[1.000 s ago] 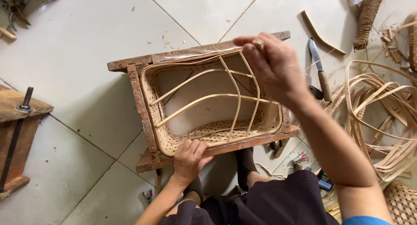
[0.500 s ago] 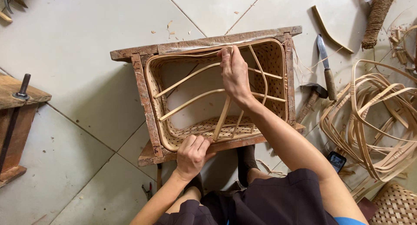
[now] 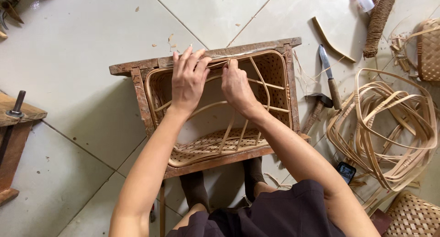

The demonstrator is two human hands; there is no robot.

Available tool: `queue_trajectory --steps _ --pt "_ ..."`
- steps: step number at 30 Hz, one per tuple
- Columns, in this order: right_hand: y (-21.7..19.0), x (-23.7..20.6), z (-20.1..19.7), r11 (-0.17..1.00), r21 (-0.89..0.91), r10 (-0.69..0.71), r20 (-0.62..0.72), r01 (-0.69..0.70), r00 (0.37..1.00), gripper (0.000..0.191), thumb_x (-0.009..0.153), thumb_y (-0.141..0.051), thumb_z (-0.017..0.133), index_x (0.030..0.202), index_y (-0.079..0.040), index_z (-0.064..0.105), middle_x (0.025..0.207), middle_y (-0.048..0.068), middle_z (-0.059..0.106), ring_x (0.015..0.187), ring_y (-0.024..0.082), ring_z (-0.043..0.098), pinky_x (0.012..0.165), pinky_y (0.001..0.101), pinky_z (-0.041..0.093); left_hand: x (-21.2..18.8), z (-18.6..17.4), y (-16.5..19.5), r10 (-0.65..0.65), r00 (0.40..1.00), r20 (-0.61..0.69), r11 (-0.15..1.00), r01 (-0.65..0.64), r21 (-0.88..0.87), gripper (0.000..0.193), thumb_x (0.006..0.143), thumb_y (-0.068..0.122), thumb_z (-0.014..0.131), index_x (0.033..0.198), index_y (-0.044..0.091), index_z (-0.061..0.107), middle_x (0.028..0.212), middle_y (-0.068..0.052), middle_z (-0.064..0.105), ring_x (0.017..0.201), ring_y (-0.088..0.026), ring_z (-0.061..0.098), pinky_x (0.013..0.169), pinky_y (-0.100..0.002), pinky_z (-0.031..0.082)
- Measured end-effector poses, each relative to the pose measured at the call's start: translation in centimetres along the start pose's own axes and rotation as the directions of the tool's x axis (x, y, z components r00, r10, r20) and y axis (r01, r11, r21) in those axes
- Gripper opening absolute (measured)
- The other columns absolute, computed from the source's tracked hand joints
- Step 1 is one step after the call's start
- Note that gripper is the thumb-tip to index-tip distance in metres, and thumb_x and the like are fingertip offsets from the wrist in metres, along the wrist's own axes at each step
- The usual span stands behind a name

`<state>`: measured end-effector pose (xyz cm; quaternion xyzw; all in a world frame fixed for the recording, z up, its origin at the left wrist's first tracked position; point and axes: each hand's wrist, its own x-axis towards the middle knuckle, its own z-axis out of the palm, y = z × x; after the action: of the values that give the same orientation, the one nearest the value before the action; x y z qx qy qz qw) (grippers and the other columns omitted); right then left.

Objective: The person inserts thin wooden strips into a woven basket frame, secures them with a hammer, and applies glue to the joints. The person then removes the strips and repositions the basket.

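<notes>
My right hand (image 3: 237,87) pinches a thin cane strip (image 3: 215,64) at the far rim of the woven basket (image 3: 275,72) inside the wooden frame (image 3: 137,81); my left hand (image 3: 188,79) lies just beside it, fingers spread flat on that rim. The strip runs left-right along the rim.

My left hand (image 3: 187,83) and right hand (image 3: 236,83) pressed pale, smooth cane strips on the woven rattan basket (image 3: 275,70), set in a rough, weathered wooden frame (image 3: 137,67) over glossy floor tiles (image 3: 82,49).
</notes>
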<state>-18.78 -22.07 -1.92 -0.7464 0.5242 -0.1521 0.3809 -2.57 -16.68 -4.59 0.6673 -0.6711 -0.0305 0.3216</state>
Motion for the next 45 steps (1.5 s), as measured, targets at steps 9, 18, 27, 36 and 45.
queue_trajectory --steps 9,18,27,36,45 --pt "-0.5 -1.1 0.3 1.000 0.021 -0.003 -0.011 0.004 1.000 0.014 0.106 -0.006 0.040 0.102 0.007 0.043 0.070 0.031 0.066 0.058 0.041 0.069 0.041 0.0465 0.053 0.3 0.7 0.4 0.000 0.999 -0.049 1.000 0.000 -0.002 0.010 0.100 0.014 0.073 0.109 0.013 0.074 0.132 -0.004 0.069 0.132 -0.032 0.059 0.123 -0.063 0.030" --pt "0.7 -0.8 0.6 0.983 -0.178 -0.023 0.075 0.036 0.997 0.017 0.090 0.007 0.052 0.102 0.011 0.040 0.069 0.039 0.063 0.071 0.052 0.069 0.053 0.0525 0.058 0.3 0.1 1.7 -0.088 0.994 -0.062 0.996 0.086 -0.028 0.007 0.096 0.013 0.076 0.103 0.013 0.076 0.129 -0.002 0.070 0.131 -0.028 0.059 0.122 -0.069 0.018" --pt "0.8 -0.3 1.2 0.979 -0.198 -0.015 0.164 0.048 0.986 0.011 0.090 0.008 0.050 0.098 0.009 0.042 0.068 0.038 0.063 0.065 0.051 0.069 0.049 0.0534 0.056 0.4 0.7 1.6 -0.102 0.990 -0.100 0.995 0.099 -0.030 0.009 0.093 0.011 0.079 0.100 0.015 0.077 0.126 -0.001 0.073 0.129 -0.027 0.061 0.122 -0.069 0.018" --pt "0.9 -0.7 1.6 0.967 -0.218 -0.105 0.141 0.134 0.984 0.010 0.093 0.005 0.051 0.099 0.006 0.043 0.068 0.034 0.064 0.064 0.048 0.068 0.051 0.0529 0.055 -0.3 1.8 0.7 -0.063 0.991 -0.118 0.998 0.062 -0.009 0.004 0.096 0.013 0.079 0.099 0.015 0.076 0.127 -0.001 0.073 0.127 -0.028 0.064 0.120 -0.067 0.029" --pt "-0.6 -6.2 -0.6 0.667 -0.683 -0.312 0.106 0.297 0.944 0.091 0.068 -0.004 0.071 0.147 0.016 0.031 0.132 0.027 0.048 0.116 0.036 0.055 0.100 0.0426 0.049 0.6 -2.3 -2.6 0.013 0.998 0.054 0.993 -0.007 -0.117 0.008 0.091 0.017 0.081 0.098 0.017 0.077 0.128 -0.003 0.073 0.124 -0.027 0.066 0.118 -0.070 0.027"
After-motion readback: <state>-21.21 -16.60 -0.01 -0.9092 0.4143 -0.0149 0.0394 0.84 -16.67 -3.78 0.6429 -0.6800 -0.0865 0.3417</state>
